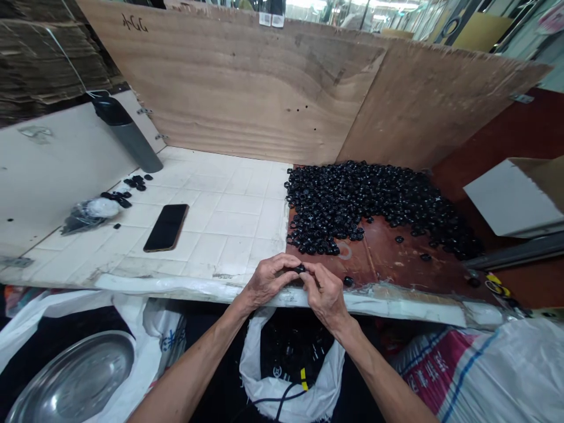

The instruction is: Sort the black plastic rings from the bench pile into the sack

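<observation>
A small black part [300,268] is pinched between the fingertips of both hands, above the front edge of the bench. My left hand [271,281] grips it from the left, thumb and fingers closed. From the other side my right hand [324,291] holds it, fingers also closed. The fingers cover most of the part, so its exact shape is hidden. Behind my right hand spreads a large pile of small black ring-like parts [352,197] on a reddish-brown board [379,252]. One loose black part [348,281] lies just right of my right hand.
A phone [166,228], a plastic bag [90,212] and a grey bottle [132,138] are at left on the white tiled top [233,200]. Plywood [247,88] walls the back. Below are an open white sack [251,376] and a metal bowl [79,376]. A white box [515,197] stands right.
</observation>
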Motion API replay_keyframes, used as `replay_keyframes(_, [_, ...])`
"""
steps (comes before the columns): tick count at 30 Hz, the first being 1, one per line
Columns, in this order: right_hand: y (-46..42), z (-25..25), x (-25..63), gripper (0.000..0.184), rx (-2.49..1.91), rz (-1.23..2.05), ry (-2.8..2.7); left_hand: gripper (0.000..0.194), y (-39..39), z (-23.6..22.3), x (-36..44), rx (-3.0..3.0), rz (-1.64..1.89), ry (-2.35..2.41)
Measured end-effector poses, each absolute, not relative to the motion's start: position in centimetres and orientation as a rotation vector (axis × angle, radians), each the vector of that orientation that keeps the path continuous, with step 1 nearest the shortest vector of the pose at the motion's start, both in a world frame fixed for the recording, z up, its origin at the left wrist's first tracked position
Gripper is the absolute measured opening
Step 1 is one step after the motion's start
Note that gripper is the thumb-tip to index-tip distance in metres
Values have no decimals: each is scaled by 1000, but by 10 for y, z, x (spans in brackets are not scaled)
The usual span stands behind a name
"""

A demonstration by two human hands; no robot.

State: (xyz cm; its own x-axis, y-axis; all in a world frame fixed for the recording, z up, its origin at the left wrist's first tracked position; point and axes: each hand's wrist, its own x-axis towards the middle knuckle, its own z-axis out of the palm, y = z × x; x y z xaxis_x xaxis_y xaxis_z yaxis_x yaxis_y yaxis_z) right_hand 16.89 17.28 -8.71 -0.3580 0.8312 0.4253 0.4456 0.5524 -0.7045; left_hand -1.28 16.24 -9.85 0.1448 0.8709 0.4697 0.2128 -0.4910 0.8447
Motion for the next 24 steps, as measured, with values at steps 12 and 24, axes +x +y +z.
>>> replay_keyframes(12, [167,-89,174,19,-1115,639,-1993,16,164,-97,-14,1789,1363,1097])
replay_keyframes(24, [164,-75,161,14,-1186,1031,-1688,15,164,-95,-17,1846,1315,1002])
